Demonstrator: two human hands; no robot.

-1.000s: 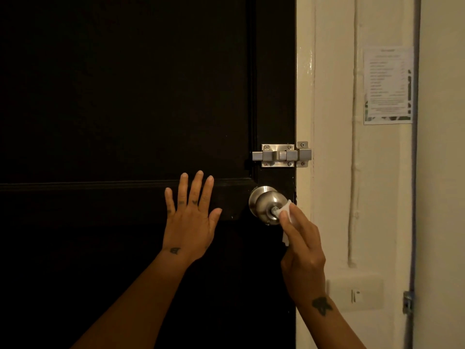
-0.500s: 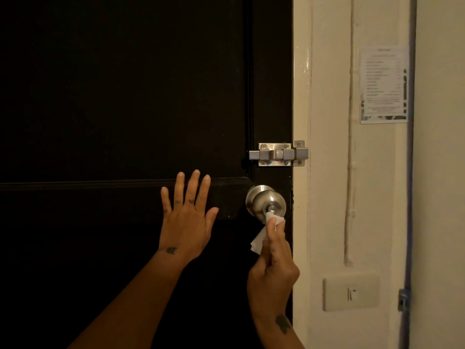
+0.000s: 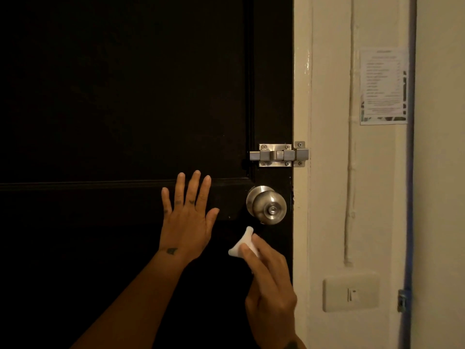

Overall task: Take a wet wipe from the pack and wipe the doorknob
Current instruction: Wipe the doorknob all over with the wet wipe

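Fingers (image 3: 247,255) of your right hand (image 3: 270,293) are curled and pinched onto the wet wipe (image 3: 242,244), a small white wad whose upper corner pokes out above your fingertips; that wad sits just below the doorknob (image 3: 267,205) and slightly toward the hinge side, near it but not touching it. Your left hand (image 3: 187,222) is spread wide and flat, holding nothing, its palm apparently pressed against the dark door (image 3: 125,96) beside the knob, on the side away from the latch edge. As for progress, the first part of the job looks done: you have a wipe in hand, and the pack itself is nowhere in view. The knob is a brushed metal ball near the door's latch edge, just under the sliding bolt (image 3: 279,155), which is pushed across into the pale door frame (image 3: 302,222). I cannot tell from the metal whether it is already damp or clean, since the light is dim and the shine gives nothing away. With the wipe off the knob right now, I judge that you are either between strokes or finished; if any wiping is left, the underside and the neck behind the ball are the likeliest spots still to cover.
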